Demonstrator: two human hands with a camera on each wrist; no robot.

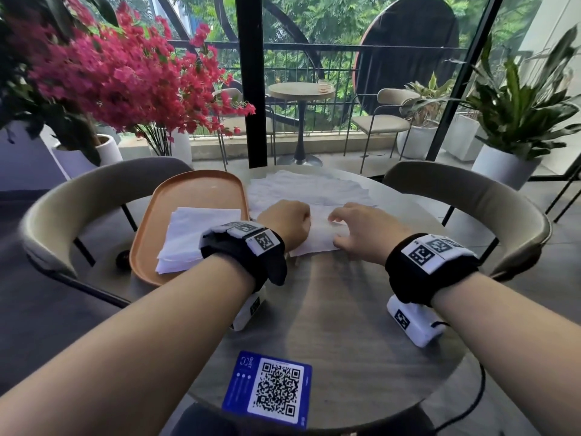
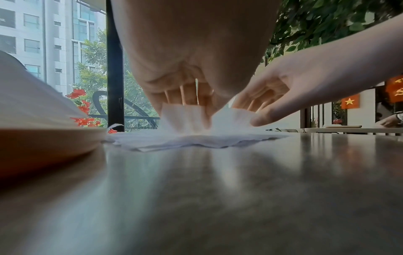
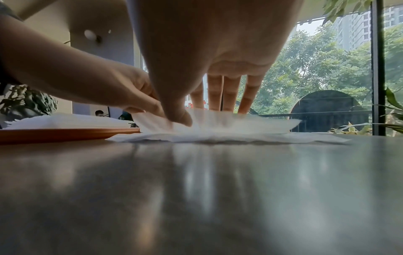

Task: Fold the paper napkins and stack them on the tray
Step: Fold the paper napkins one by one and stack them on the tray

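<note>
Round grey table [image 1: 330,309] beside a balcony window. At ten o'clock, an orange tray [image 1: 163,196] holds a stack of folded napkins [image 1: 195,234]. Just right of it, at centre, the left hand [image 1: 284,223] curls its fingers, pinching a white napkin [image 1: 317,237]; the right hand [image 1: 366,232] pinches the raised fold with thumb and spread fingers. Unfolded napkins [image 1: 311,187] lie at twelve o'clock. Tissue looks featherlight, limp, easily torn; corners seem the best hold.
</note>
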